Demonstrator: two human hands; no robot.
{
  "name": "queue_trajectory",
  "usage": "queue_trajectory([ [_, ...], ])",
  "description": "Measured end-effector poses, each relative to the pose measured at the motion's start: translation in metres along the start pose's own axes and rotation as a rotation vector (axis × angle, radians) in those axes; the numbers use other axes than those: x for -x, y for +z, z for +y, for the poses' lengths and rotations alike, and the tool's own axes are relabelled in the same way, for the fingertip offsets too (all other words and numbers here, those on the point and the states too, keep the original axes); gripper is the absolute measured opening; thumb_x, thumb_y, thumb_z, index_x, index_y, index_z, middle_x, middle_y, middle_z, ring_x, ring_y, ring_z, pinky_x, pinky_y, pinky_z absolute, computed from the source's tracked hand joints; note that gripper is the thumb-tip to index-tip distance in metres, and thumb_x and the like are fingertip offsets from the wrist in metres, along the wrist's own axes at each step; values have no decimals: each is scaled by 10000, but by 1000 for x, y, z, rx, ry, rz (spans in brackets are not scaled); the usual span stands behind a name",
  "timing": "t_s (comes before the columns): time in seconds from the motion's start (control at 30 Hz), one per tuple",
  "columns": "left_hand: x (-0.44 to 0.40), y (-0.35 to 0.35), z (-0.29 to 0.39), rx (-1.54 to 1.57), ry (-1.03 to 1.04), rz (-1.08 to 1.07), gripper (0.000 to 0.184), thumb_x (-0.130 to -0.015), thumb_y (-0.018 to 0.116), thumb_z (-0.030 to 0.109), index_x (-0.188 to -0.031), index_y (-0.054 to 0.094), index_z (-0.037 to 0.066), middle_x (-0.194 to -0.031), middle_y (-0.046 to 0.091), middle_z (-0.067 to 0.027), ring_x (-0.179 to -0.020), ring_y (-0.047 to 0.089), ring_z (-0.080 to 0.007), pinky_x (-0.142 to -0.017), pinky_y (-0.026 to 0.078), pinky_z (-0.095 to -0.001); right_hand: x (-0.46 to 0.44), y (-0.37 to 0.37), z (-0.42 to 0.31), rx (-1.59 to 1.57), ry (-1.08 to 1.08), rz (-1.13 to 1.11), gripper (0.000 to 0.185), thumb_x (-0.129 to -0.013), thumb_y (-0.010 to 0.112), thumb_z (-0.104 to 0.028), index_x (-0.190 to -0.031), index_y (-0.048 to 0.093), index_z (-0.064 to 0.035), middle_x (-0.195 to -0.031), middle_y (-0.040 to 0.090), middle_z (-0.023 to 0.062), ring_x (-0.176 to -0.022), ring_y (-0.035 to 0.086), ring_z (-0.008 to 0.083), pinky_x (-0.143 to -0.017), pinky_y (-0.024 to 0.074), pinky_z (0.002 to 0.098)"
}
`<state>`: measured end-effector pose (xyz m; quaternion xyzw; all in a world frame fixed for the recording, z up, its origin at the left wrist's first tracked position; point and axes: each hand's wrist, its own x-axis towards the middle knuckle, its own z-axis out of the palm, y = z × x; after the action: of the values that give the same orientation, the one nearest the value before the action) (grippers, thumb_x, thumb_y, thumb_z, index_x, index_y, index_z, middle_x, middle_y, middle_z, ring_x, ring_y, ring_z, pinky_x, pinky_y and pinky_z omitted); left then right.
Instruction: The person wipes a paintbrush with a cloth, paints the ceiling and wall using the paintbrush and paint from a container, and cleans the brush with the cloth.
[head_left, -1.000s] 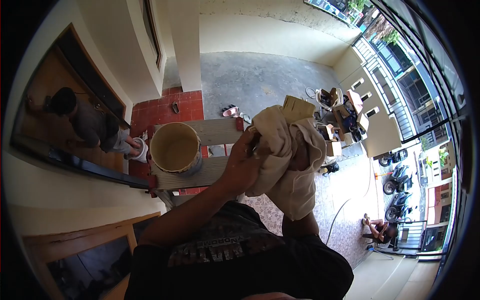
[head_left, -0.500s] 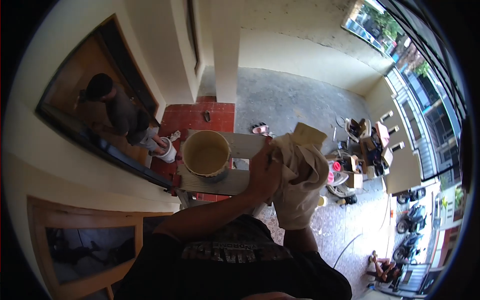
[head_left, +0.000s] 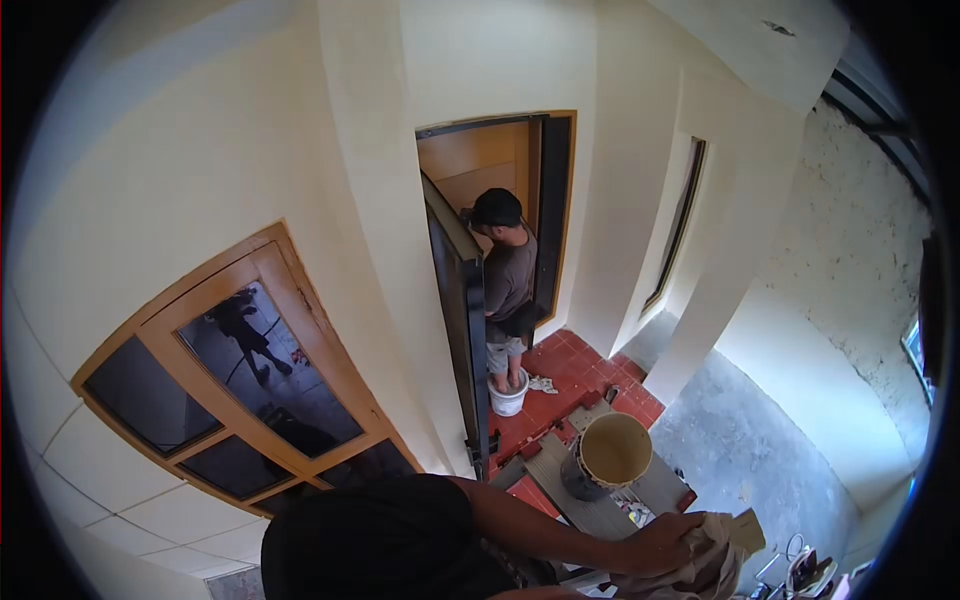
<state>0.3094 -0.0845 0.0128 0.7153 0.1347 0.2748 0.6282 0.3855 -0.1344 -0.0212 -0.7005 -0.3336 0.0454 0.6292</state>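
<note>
One beige cloth [head_left: 712, 562], with a pale yellow slab [head_left: 747, 531] at its edge, is gripped by the left hand [head_left: 660, 545] near an open-topped bucket [head_left: 612, 452] borne by a ribbed platform [head_left: 663, 487]; the right hand's grip, out of view, cannot be told.

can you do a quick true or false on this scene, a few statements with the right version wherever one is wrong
1. The left hand grips a beige cloth. True.
2. The large bucket lies on its side. False: it stands upright on the grey platform.
3. The other person, in the doorway, wears a dark cap. True.
4. The floor tiles near that doorway are blue. False: they are red.
5. A pale piece sticks out beyond the cloth. True.
</note>
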Motion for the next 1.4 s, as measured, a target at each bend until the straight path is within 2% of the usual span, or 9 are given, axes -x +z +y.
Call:
queue_trajectory([
  [0.03,-1,-5,5,48,-97,-102,541,-731,562,49,-1251,536,-98,-1085,665,-244,-1046,647,-317,-938,483,-387,-1,-2,3,-2,3,-3,577,-903,724,-301,-1300,489,47,-1192,597,165,-1076,629,264,-909,518,379],
  [0.2,-1,-4,10,28,-77,-100,577,-714,555,35,-1275,531,-99,-1036,680,-247,-983,668,-318,-917,497,-384,-4,-15,7,-23,20,26,573,-906,717,-303,-1295,485,48,-1185,589,164,-1070,621,266,-908,512,382],
  [0.27,3,1,-2,60,90,25,604,-713,549,25,-1303,522,-103,-1010,687,-247,-957,682,-323,-896,506,-387,-5,-19,10,-39,23,46,571,-907,714,-303,-1294,483,48,-1182,585,164,-1068,618,266,-907,510,383],
  [0.6,3,1,-29,-103,173,116,533,-777,543,7,-1299,533,-100,-977,665,-264,-930,670,-380,-850,508,-426,16,-4,44,-112,174,-41,563,-912,700,-307,-1284,474,49,-1167,568,164,-1055,604,269,-905,498,390],
  [0.93,8,-7,1,25,-46,8,427,-792,574,90,-1178,550,-92,-1018,673,-297,-985,669,-427,-890,518,-457,41,-10,65,-99,307,-105,555,-917,686,-311,-1275,465,51,-1153,551,163,-1043,589,272,-902,486,397],
  [1.0,5,-4,-4,-4,-61,32,407,-743,619,49,-1126,563,-77,-972,681,-282,-963,697,-388,-823,528,-452,46,-10,65,-82,323,-106,553,-918,683,-312,-1273,464,51,-1150,548,163,-1041,586,273,-902,484,399],
  [1.13,7,-4,-3,-29,-80,26,400,-736,602,35,-1119,560,-73,-937,672,-292,-940,690,-419,-800,528,-468,52,-23,65,-60,344,-77,550,-919,677,-314,-1269,460,52,-1144,541,163,-1036,580,274,-901,479,401],
  [1.3,7,1,-16,-87,122,139,386,-726,588,38,-1097,550,-60,-873,642,-294,-912,658,-469,-779,513,-501,75,-53,68,-49,371,-19,546,-922,670,-316,-1264,456,52,-1137,532,163,-1030,573,276,-899,473,405],
  [1.4,8,9,-48,-141,102,112,391,-753,576,80,-1119,552,-55,-958,612,-298,-949,605,-481,-852,478,-516,92,-62,65,-35,370,18,544,-923,666,-317,-1261,453,53,-1132,527,163,-1026,569,276,-898,470,407],
])
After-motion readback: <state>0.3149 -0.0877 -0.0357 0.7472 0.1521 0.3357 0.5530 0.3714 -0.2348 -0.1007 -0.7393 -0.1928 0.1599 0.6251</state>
